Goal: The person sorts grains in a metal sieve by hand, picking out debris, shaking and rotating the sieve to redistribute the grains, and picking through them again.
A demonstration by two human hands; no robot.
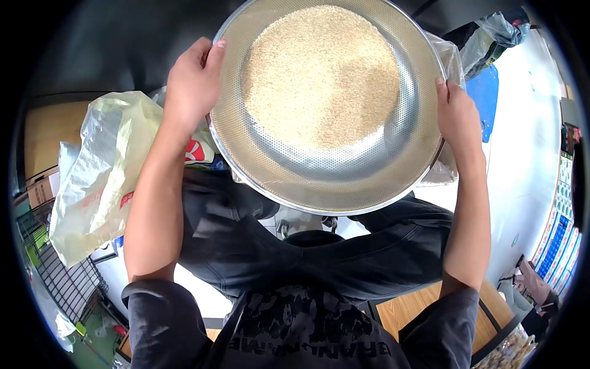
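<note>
Left hand [195, 80] and right hand [458, 111] grip opposite sides of the rim of a perforated metal bowl [319, 178] – thumbs on top. Pale grains [319, 74] heaped inside, between the hands – yellowish plastic bag [101, 184] beside left forearm.

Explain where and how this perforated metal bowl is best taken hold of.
Hold opposite sides of the metal bowl, likely best at the rim: left grip coming from the left, right grip from the right. The bowl is wide and round, with loose grains across its middle, so two-sided support should balance it.
</note>
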